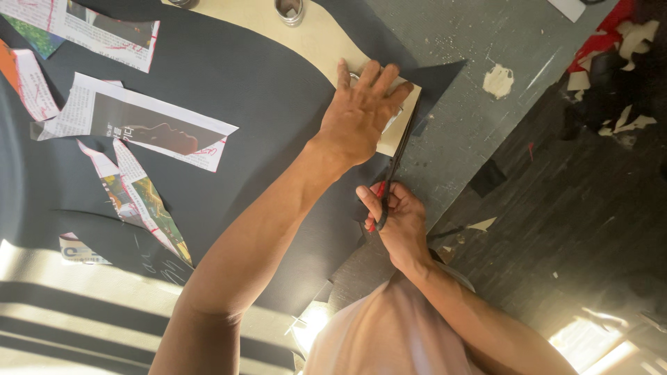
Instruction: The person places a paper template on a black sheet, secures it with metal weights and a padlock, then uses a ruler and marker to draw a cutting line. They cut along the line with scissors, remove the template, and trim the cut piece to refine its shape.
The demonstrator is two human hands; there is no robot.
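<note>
Right hand [397, 221] grips scissors [394, 167] | left hand [363, 114] flat on beige pattern [316, 38] | blades seemingly cutting black fabric [229, 76]

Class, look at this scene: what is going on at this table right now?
A person is cutting sheet material with both hands. The left hand presses flat on a beige pattern piece lying over a large black sheet. The right hand grips red-handled scissors, blades running along the pattern's edge. Cut newspaper strips lie on the black sheet to the left, and scraps litter the floor.
</note>
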